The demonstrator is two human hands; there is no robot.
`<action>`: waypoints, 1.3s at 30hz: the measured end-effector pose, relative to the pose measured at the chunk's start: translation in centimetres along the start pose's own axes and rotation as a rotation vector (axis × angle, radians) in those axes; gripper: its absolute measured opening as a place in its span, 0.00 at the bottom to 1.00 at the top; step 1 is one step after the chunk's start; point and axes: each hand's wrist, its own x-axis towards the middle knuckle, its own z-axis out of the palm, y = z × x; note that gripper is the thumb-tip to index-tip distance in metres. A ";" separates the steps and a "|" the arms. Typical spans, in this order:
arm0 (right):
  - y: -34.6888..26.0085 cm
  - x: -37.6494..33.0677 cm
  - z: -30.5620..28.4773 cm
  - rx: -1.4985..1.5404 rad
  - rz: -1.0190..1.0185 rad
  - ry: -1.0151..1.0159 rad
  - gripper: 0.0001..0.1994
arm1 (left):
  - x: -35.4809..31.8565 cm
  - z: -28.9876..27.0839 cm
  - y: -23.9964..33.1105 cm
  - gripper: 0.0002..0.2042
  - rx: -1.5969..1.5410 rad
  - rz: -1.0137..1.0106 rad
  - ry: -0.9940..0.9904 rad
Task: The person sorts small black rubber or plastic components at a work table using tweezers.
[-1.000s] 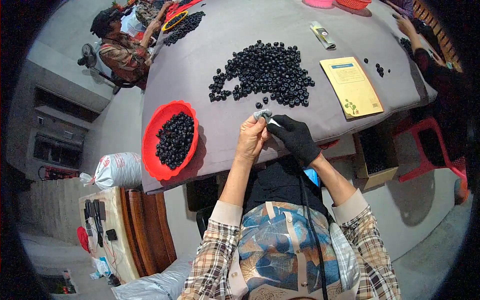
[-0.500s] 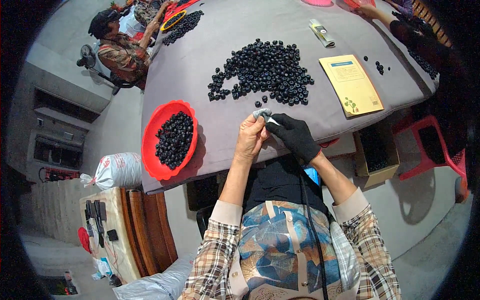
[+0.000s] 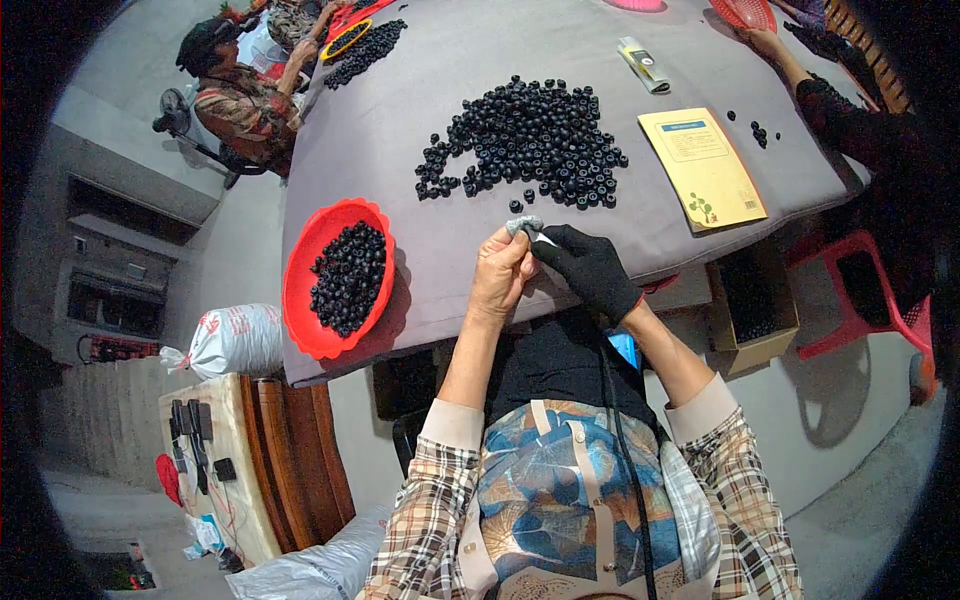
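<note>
My bare left hand (image 3: 502, 275) and my right hand (image 3: 588, 270), in a black glove, meet over the near edge of a grey table (image 3: 460, 60). Together they pinch a small grey piece (image 3: 524, 226) with a thin light strip sticking out toward the glove. Just beyond them lies a heap of small black rings (image 3: 530, 140), with one stray ring (image 3: 515, 206) close to my fingers. A red scalloped basket (image 3: 305, 285) holding more black rings sits to my left.
A yellow booklet (image 3: 702, 166) and a small tube-like packet (image 3: 644, 63) lie on the right. Another person sits at the far left corner by a second pile of rings (image 3: 365, 52); someone's dark sleeve (image 3: 830, 100) reaches in at right. A red stool (image 3: 860, 300) and cardboard box (image 3: 752, 315) stand below.
My hands have stayed put on the small piece. The dark-sleeved arm at the far right has shifted along the table edge.
</note>
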 end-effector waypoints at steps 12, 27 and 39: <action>0.3 0.0 0.4 -0.098 0.025 -0.014 0.12 | -0.1 0.2 0.0 0.07 0.064 0.026 0.007; -0.4 0.2 0.5 0.000 0.033 0.058 0.13 | -0.3 0.1 0.0 0.07 0.063 0.035 0.000; -0.9 0.2 0.4 0.009 0.074 0.058 0.13 | -0.2 0.1 0.0 0.07 0.131 0.045 0.000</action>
